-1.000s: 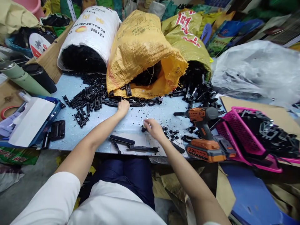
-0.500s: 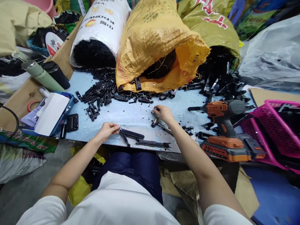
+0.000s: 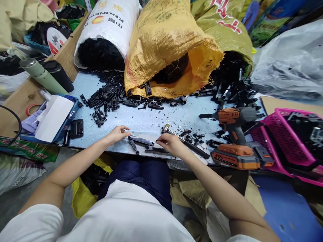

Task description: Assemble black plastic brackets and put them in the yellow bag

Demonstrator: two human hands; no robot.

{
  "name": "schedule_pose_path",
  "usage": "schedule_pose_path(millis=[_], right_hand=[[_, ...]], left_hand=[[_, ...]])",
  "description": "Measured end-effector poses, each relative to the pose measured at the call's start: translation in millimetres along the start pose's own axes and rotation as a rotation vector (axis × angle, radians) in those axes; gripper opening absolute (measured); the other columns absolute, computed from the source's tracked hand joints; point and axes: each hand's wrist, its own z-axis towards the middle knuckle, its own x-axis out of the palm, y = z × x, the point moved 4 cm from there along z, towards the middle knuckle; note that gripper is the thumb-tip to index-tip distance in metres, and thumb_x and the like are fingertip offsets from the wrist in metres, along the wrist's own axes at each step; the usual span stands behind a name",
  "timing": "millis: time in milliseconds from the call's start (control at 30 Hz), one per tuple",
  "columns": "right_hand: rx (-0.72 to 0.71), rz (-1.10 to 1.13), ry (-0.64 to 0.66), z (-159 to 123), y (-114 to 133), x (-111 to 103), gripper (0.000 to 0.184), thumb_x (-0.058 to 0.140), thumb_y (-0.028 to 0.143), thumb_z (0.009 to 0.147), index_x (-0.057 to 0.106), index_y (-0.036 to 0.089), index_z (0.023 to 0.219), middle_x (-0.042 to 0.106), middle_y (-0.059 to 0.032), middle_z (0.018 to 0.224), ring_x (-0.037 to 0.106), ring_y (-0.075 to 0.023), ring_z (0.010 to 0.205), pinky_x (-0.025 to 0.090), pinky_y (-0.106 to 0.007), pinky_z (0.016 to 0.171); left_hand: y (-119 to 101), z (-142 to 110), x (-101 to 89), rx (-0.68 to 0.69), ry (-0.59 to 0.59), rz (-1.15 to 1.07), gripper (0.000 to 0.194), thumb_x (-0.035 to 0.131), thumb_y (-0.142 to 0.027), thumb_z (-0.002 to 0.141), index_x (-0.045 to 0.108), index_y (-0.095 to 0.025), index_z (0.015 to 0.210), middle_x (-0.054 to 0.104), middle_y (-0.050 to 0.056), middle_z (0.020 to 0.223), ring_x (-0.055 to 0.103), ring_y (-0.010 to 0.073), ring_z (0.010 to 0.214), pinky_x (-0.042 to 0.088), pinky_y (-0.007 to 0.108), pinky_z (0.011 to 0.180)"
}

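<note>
Long black hinged metal arms (image 3: 141, 141) lie near the front edge of the pale blue table (image 3: 141, 121). My left hand (image 3: 116, 133) pinches their left end with bent fingers. My right hand (image 3: 169, 144) rests curled on the right end of the arms, fingertips pressed on the metal. A small hammer (image 3: 185, 141) with a black handle lies just right of my right hand, untouched. Tiny black screws (image 3: 189, 136) are scattered beside it.
An orange cordless drill (image 3: 232, 134) stands at the right, beside a pink basket (image 3: 285, 141). White (image 3: 106, 30), yellow (image 3: 166, 47) and olive sacks (image 3: 227, 30) spill black parts (image 3: 106, 97) across the back. A blue tray with a white box (image 3: 50, 117) sits left, with flasks (image 3: 42, 75).
My right hand put the hammer down on the table and came back to the right end of the black arms. My left hand stayed at their left end.
</note>
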Motion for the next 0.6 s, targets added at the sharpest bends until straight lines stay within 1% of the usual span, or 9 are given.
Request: schedule_pose_path(millis=[100,167,233,267,333,400,467,533,600], right_hand=[[-0.057,-0.178,0.105,0.8,14.4,2.1,0.016,0.050,0.022,0.086,0.064,0.016,0.081,0.064,-0.0062,0.079,0.060,-0.0143,0.069,0.042,-0.023,0.064],[-0.078,-0.326,0.183,5.2,25.8,2.6,0.017,0.048,0.018,0.087,0.064,0.016,0.081,0.063,-0.0074,0.081,0.060,-0.0150,0.069,0.040,-0.024,0.063],[-0.090,-0.451,0.249,10.8,34.9,5.3,0.018,0.046,0.015,0.087,0.063,0.015,0.082,0.063,-0.0086,0.082,0.060,-0.0155,0.069,0.038,-0.024,0.062],[-0.097,-0.489,0.274,12.8,37.5,8.2,0.018,0.045,0.014,0.087,0.063,0.015,0.083,0.062,-0.0090,0.082,0.060,-0.0156,0.068,0.038,-0.024,0.062],[-0.105,-0.500,0.278,12.8,36.3,17.4,0.018,0.045,0.015,0.088,0.063,0.015,0.085,0.062,-0.0086,0.081,0.060,-0.0153,0.069,0.038,-0.024,0.062],[-0.102,-0.431,0.166,5.2,26.3,29.0,0.019,0.043,0.020,0.091,0.062,0.016,0.089,0.062,-0.0075,0.082,0.060,-0.0151,0.071,0.041,-0.024,0.064],[-0.163,-0.324,-0.036,-10.3,11.2,41.1,0.023,0.041,0.027,0.094,0.061,0.017,0.101,0.064,-0.0088,0.090,0.061,-0.0160,0.079,0.044,-0.025,0.069],[-0.279,-0.259,-0.205,-27.8,-5.9,52.6,0.031,0.043,0.032,0.093,0.055,0.016,0.117,0.063,-0.0111,0.100,0.060,-0.0178,0.087,0.047,-0.028,0.074],[-0.385,-0.267,-0.257,-37.7,-21.9,60.9,0.041,0.047,0.033,0.091,0.046,0.016,0.129,0.063,-0.0122,0.104,0.059,-0.0193,0.090,0.048,-0.031,0.076]], left_hand=[[0.6,1.6,-2.3,0.024,0.026,0.080,0.047,0.075,-0.042,0.063,0.060,-0.013,0.098,0.050,-0.004,0.061,0.047,0.0077,0.049,0.034,0.020,0.046],[-1.8,-2.3,-2.3,0.130,-0.031,0.224,0.048,0.071,-0.044,0.068,0.060,-0.013,0.102,0.055,0.000,0.068,0.052,0.0116,0.057,0.040,0.024,0.053],[-10.7,-12.3,3.7,0.353,-0.174,0.453,0.047,0.065,-0.047,0.075,0.058,-0.014,0.108,0.060,0.007,0.086,0.058,0.0189,0.078,0.045,0.031,0.069],[-16.7,-19.1,12.6,0.496,-0.212,0.582,0.045,0.060,-0.047,0.078,0.057,-0.016,0.111,0.060,0.010,0.097,0.057,0.0223,0.090,0.044,0.035,0.078],[-25.5,-31.3,41.4,0.771,-0.152,0.821,0.042,0.053,-0.045,0.085,0.054,-0.017,0.116,0.057,0.013,0.114,0.050,0.0259,0.110,0.037,0.040,0.092],[-26.3,-35.9,72.7,0.910,-0.005,0.996,0.047,0.052,-0.047,0.084,0.050,-0.016,0.120,0.054,0.014,0.119,0.045,0.0280,0.116,0.032,0.042,0.097],[-21.9,-31.7,94.6,0.902,0.077,1.094,0.055,0.056,-0.052,0.081,0.049,-0.013,0.119,0.055,0.015,0.115,0.046,0.0292,0.112,0.034,0.041,0.093],[-14.8,-24.5,106.1,0.861,0.104,1.133,0.053,0.054,-0.053,0.081,0.050,-0.012,0.115,0.057,0.014,0.107,0.049,0.0286,0.104,0.037,0.040,0.087],[-8.0,-19.8,109.7,0.859,0.094,1.143,0.045,0.050,-0.048,0.086,0.050,-0.012,0.113,0.057,0.013,0.103,0.050,0.0274,0.099,0.037,0.040,0.085]])
